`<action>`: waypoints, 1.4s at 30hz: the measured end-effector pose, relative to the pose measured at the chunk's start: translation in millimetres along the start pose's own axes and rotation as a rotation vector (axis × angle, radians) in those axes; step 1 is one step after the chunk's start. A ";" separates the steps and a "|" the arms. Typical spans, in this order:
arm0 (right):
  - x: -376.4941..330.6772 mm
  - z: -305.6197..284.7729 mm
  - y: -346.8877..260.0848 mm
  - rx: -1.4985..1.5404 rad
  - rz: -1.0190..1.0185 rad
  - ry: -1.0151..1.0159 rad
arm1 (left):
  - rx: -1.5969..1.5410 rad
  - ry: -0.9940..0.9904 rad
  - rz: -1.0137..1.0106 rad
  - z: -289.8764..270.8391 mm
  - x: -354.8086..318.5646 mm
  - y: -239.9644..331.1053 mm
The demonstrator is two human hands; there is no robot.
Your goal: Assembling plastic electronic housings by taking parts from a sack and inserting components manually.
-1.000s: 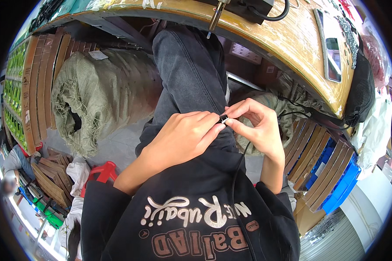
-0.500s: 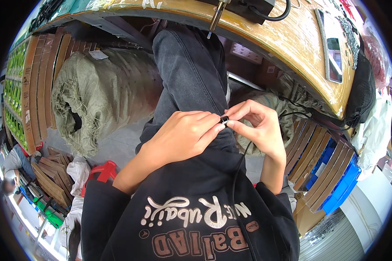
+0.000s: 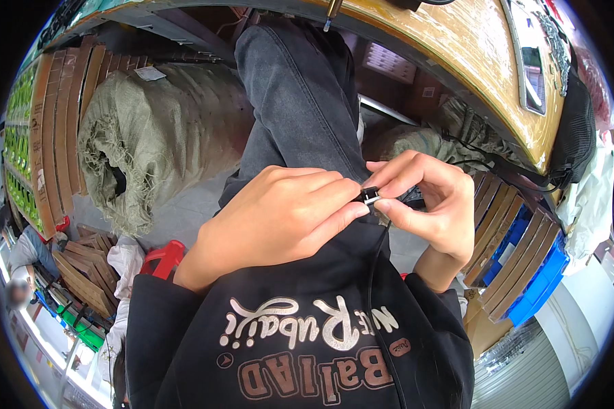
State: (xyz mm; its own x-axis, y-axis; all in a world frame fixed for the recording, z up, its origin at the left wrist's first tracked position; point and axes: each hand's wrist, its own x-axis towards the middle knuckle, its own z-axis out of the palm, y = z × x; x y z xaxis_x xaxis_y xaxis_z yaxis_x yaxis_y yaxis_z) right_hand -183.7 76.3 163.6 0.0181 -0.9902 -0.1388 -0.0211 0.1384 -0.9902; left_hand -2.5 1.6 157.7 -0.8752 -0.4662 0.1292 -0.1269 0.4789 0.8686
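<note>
Above my lap, both hands meet at a small black part with a light metal or white piece along it (image 3: 370,194); its exact kind is too small to make out. My left hand (image 3: 286,211) comes in from the left, closed, with thumb and index finger pinching one end. My right hand (image 3: 426,201) pinches the other end between thumb and fingertips, its other fingers curled. The fingertips cover much of the part. A thin black cord (image 3: 370,273) runs down over my dark top just below the hands.
A wooden worktable (image 3: 450,48) spans the top right, bearing a phone-like slab (image 3: 531,75) and a black mesh bag (image 3: 572,133) at its edge. A woven sack (image 3: 170,136) lies left of my legs. Flattened cardboard (image 3: 65,123), a red stool (image 3: 164,259) and blue crates (image 3: 535,290) stand around.
Both hands have shifted slightly right, still pinching the small black part, which now shows more between the fingertips. The right hand has turned a little, and the view has tilted.
</note>
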 end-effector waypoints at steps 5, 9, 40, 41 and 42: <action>-2.1 2.6 0.3 -0.032 -0.017 0.030 | 0.017 -0.020 -0.015 -2.3 0.6 1.6; -4.2 5.7 -1.5 -0.071 -0.020 0.083 | 0.029 -0.007 -0.019 -2.4 2.6 2.6; 33.3 14.5 22.5 0.171 -0.494 -0.060 | -2.062 -0.362 -0.259 16.4 -12.8 -48.3; 34.7 14.9 25.5 0.178 -0.468 -0.047 | -1.916 -0.289 -0.404 11.3 -12.0 -47.6; 34.9 16.4 27.9 0.177 -0.472 -0.049 | -1.728 -0.133 -0.505 7.4 -8.8 -42.0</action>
State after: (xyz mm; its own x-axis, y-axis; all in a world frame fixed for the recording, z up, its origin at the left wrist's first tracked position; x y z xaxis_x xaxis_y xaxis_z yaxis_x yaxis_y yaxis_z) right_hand -167.3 45.9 130.8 0.0321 -0.9442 0.3279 0.1705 -0.3180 -0.9326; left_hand 7.2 -8.9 116.5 -0.9490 -0.2083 -0.2368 0.1376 -0.9490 0.2836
